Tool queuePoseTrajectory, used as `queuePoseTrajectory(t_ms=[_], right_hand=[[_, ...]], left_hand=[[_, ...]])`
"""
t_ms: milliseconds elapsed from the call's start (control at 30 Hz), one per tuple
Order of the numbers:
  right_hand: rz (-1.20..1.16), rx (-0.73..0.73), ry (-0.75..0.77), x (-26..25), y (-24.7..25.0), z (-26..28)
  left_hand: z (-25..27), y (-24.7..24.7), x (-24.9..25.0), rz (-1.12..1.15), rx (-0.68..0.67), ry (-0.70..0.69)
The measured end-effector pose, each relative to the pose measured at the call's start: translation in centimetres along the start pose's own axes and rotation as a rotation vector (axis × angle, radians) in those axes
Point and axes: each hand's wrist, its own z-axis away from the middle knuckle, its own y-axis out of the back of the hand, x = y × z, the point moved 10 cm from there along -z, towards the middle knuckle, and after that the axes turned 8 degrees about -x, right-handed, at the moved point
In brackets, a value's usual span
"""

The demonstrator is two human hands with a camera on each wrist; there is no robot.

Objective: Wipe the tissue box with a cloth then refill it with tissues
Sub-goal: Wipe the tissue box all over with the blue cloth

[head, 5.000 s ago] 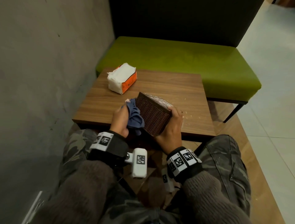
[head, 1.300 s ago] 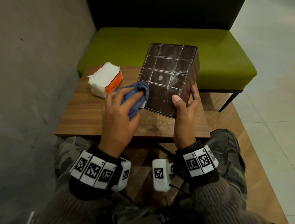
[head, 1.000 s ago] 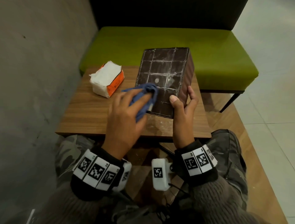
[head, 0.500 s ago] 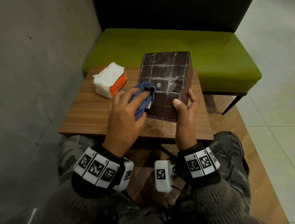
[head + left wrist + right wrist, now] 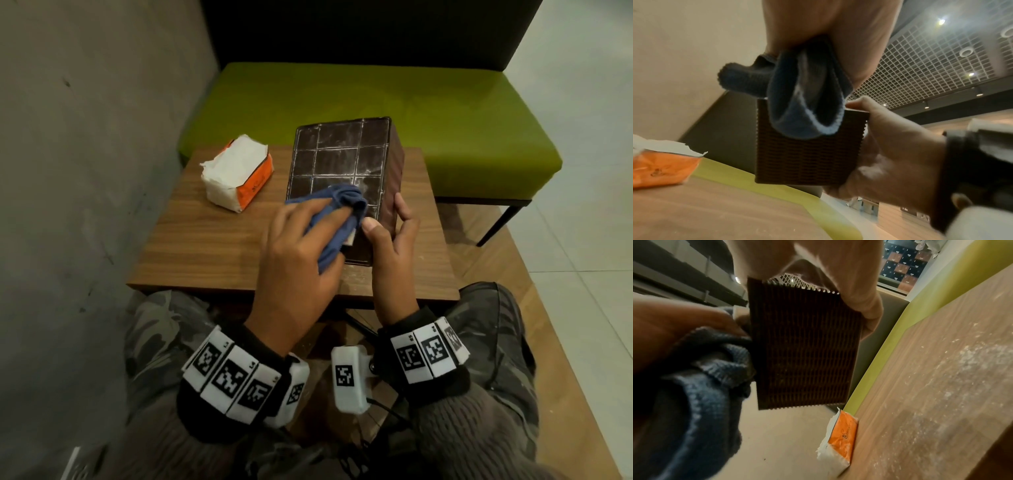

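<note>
Nearest me, at six o'clock in the head view, sit the person's knees and both wrists with their white marker bands. Just beyond, at the centre, my left hand (image 5: 294, 260) has its fingers curled round a bunched blue cloth (image 5: 337, 214) and presses it against the lower part of the tissue box (image 5: 342, 161). My right hand (image 5: 390, 250) grips the box by its near right corner, thumb on the upturned face, fingers wrapped along the side. The box is lifted clear of the wooden table (image 5: 212, 240), tilted so its flat gridded face points up at me (the woven sides show best from the wrist cameras).

That face carries pale dusty smears, thickest toward twelve o'clock, so I judge the wiping step is under way and unfinished. The next move calls for sweeping the cloth up across the far squares while the right hand keeps the box steady.

Further off, at ten o'clock on the table, lies the opened orange-and-white tissue pack (image 5: 238, 173), untouched and well apart from the box. Beyond it runs the green bench (image 5: 445, 113).
</note>
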Motion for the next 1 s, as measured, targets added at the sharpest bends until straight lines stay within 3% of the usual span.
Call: queuePoseTrajectory(t_ms=[67,267,467,633,700,833,1000], right_hand=[[-0.014,-0.001,0.003,0.1,0.2,0.1],[0.033,-0.01,0.031,0.0,0.0,0.0],[-0.001,-0.029,0.057,-0.1,-0.3,0.2],[0.059,-0.007,0.071,-0.4,0.2,0.2],[0.098,-0.003,0.071,-0.6,0.0,0.2],[0.063,-0.016,0.084,-0.9,-0.2,0.0],[0.076,-0.039,0.055,-0.6,-0.4,0.3]], left_hand=[[-0.2,0.1,0.0,-0.008,-0.004,-0.015],[0.2,1.9,-4.4,0.017,0.114,0.183],[0.9,0.2,-0.4,0.004,0.012,0.014],[1.0,1.8,-5.8,0.064,0.132,0.223],[1.2,1.6,-5.3,0.079,0.122,0.217],[1.5,0.7,-2.1,0.081,0.048,0.066],[0.5,2.0,-5.0,0.067,0.114,0.171]])
